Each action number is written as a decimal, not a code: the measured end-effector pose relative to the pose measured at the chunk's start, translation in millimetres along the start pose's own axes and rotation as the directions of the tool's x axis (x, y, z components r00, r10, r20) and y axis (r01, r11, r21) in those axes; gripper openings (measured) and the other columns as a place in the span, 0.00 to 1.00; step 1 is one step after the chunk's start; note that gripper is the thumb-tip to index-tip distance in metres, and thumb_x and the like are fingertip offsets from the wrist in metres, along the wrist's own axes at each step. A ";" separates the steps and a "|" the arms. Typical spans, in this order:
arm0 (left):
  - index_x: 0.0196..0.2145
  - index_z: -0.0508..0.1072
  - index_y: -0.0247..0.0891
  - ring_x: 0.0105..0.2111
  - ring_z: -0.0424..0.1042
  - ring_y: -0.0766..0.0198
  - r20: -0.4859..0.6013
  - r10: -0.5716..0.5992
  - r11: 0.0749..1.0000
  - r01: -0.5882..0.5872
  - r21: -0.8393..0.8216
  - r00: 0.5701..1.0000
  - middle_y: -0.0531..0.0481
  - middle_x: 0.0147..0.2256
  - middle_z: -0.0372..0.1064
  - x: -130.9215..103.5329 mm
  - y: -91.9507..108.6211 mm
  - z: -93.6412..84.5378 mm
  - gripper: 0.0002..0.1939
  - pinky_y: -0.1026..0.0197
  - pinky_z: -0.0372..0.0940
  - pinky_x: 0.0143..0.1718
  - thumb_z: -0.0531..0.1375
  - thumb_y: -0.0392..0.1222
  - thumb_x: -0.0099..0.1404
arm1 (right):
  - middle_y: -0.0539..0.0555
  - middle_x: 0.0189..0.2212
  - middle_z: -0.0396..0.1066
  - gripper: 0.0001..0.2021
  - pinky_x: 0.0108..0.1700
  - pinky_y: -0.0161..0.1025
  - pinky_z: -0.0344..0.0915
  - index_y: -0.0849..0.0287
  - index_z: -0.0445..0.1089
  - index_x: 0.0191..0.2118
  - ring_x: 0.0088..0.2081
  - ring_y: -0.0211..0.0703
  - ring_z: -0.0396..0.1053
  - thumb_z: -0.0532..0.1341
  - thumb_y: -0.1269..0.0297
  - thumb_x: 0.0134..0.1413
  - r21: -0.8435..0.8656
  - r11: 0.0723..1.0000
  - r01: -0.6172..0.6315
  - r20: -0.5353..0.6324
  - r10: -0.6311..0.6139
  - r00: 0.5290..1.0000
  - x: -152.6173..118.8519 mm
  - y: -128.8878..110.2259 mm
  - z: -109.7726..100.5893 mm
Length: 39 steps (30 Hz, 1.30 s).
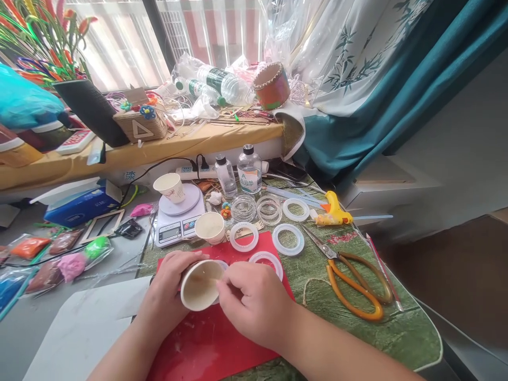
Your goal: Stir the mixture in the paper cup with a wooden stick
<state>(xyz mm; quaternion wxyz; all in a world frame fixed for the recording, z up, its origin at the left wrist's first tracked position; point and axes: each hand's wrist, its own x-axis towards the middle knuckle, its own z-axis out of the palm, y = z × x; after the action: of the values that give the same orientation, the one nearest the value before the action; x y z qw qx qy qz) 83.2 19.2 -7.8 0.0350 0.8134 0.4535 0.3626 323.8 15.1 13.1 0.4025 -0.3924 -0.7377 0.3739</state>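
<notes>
My left hand (166,288) is wrapped round a paper cup (198,296), whose mouth is tilted toward me over a red sheet (194,344). At the cup's right rim, my right hand (250,296) is closed in a pinch; what it grips is mostly hidden, though a faint thin streak shows inside the cup. Just beyond the hands stands a second paper cup (210,227). White ring-shaped silicone molds (288,239) lie on and around the sheet, one of them (273,259) close to my right hand. Part of another pale item shows behind the held cup.
A digital scale (178,222) bears another paper cup (169,188). Two clear bottles (250,174) stand behind several clear rings (244,209). To the right lie a yellow glue gun (333,209) and orange-handled scissors (353,286). Bagged clay (71,264) and a blue box (83,203) are at left.
</notes>
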 end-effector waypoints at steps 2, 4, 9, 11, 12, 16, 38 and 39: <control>0.59 0.74 0.49 0.43 0.81 0.53 0.004 0.003 1.000 -0.003 -0.026 1.000 0.48 0.46 0.83 0.8 0.7 -0.1 0.21 0.53 0.77 0.47 0.70 0.46 0.71 | 0.46 0.23 0.58 0.17 0.29 0.39 0.47 0.53 0.52 0.27 0.25 0.37 0.55 0.60 0.66 0.65 -0.020 1.000 -0.005 -0.018 0.005 1.000 -0.3 -0.2 -0.3; 0.58 0.74 0.50 0.42 0.82 0.53 0.007 0.007 0.999 -0.007 -0.042 1.000 0.49 0.47 0.84 1.4 1.2 -0.3 0.21 0.51 0.77 0.49 0.70 0.44 0.70 | 0.45 0.22 0.58 0.17 0.29 0.39 0.48 0.54 0.52 0.26 0.25 0.37 0.55 0.60 0.67 0.63 0.010 1.000 -0.005 0.007 0.005 1.000 -0.3 -0.5 -0.3; 0.58 0.75 0.50 0.42 0.84 0.52 0.028 0.005 0.999 -0.003 -0.045 1.000 0.49 0.47 0.85 1.5 0.5 -0.6 0.20 0.50 0.76 0.50 0.70 0.42 0.71 | 0.45 0.21 0.58 0.17 0.28 0.39 0.47 0.53 0.53 0.26 0.24 0.37 0.54 0.61 0.66 0.63 0.035 0.996 -0.086 0.010 0.086 0.996 1.7 -1.6 -1.8; 0.58 0.74 0.50 0.44 0.83 0.52 0.021 0.010 0.999 -0.010 -0.037 1.000 0.49 0.48 0.85 1.3 -0.3 -0.3 0.20 0.50 0.75 0.50 0.70 0.42 0.71 | 0.45 0.21 0.58 0.18 0.28 0.38 0.47 0.53 0.54 0.26 0.24 0.37 0.55 0.61 0.65 0.64 0.071 0.987 -0.147 0.037 0.144 0.989 2.7 -2.1 -2.3; 0.59 0.74 0.50 0.45 0.83 0.52 0.018 0.014 0.999 -0.013 -0.033 1.000 0.49 0.49 0.85 1.2 -0.6 -0.1 0.20 0.50 0.75 0.51 0.70 0.42 0.71 | 0.45 0.21 0.58 0.18 0.28 0.38 0.48 0.53 0.54 0.26 0.24 0.37 0.55 0.61 0.65 0.64 0.080 0.983 -0.163 0.035 0.161 0.986 2.9 -2.4 -2.3; 0.60 0.73 0.49 0.46 0.83 0.50 0.019 0.033 0.999 -0.032 -0.022 0.999 0.46 0.50 0.84 1.1 -1.2 0.2 0.22 0.48 0.75 0.52 0.70 0.43 0.71 | 0.45 0.21 0.59 0.17 0.28 0.38 0.48 0.53 0.56 0.26 0.24 0.37 0.55 0.62 0.64 0.64 0.121 0.972 -0.202 0.071 0.194 0.978 3.1 -2.7 -1.0; 0.62 0.70 0.45 0.49 0.83 0.50 0.039 0.074 0.996 -0.076 0.043 0.996 0.42 0.52 0.83 0.9 -1.4 0.3 0.20 0.48 0.75 0.53 0.67 0.43 0.75 | 0.45 0.23 0.61 0.15 0.29 0.37 0.51 0.53 0.58 0.27 0.26 0.38 0.58 0.61 0.63 0.66 0.104 0.944 -0.315 0.118 0.302 0.946 5.4 -1.3 -2.9; 0.62 0.70 0.45 0.49 0.83 0.50 0.038 0.072 0.996 -0.074 0.044 0.997 0.42 0.51 0.83 0.6 -1.7 0.4 0.20 0.48 0.75 0.53 0.67 0.43 0.76 | 0.45 0.23 0.62 0.15 0.30 0.37 0.51 0.53 0.58 0.28 0.27 0.38 0.59 0.60 0.63 0.66 0.104 0.939 -0.328 0.123 0.315 0.941 5.8 -1.0 -3.0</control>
<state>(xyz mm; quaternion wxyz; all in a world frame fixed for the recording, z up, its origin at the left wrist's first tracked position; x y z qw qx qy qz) 82.5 20.7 -8.4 0.0114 0.8365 0.4308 0.3384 324.1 20.5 16.9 0.3200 -0.4623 -0.6592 0.4993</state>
